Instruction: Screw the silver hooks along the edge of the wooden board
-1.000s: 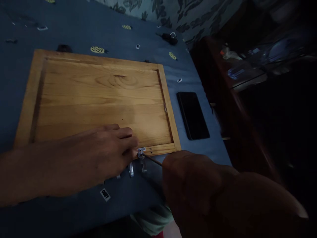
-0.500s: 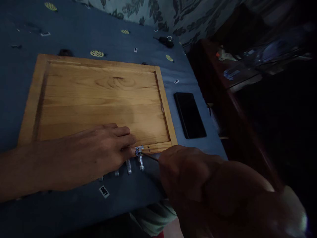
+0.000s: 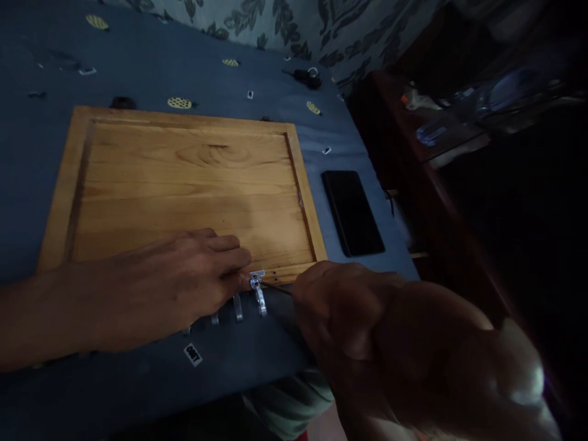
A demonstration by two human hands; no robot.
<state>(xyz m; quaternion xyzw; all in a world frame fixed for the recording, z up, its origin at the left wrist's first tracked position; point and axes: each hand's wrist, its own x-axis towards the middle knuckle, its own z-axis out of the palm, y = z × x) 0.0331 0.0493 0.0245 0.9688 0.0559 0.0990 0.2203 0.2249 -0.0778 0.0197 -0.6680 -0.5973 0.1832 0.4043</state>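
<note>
The right grip [image 3: 367,324], a bare hand, was clenched around a slender dark metal tool [image 3: 278,288], whose handle lay hidden within the fingers. The shaft extended leftward from this grip to a small silver metal bracket [image 3: 256,279] at the near edge of a rectangular, raised-rim, light-wood panel [image 3: 193,177]. The left grip [image 3: 184,285] lay across the near part of the panel, its bent fingertips beside the bracket; whether it pinched the bracket could not be determined. Between the two grips, two small dark holes [image 3: 275,275] were visible in the rim, and a curved silver metal piece [image 3: 261,301] projected below the bracket. Beyond the right grip lay a black rectangular phone [image 3: 353,213]; farther off, a black key with a metal ring [image 3: 309,76] rested on the blue, pineapple-printed cloth [image 3: 229,361].
</note>
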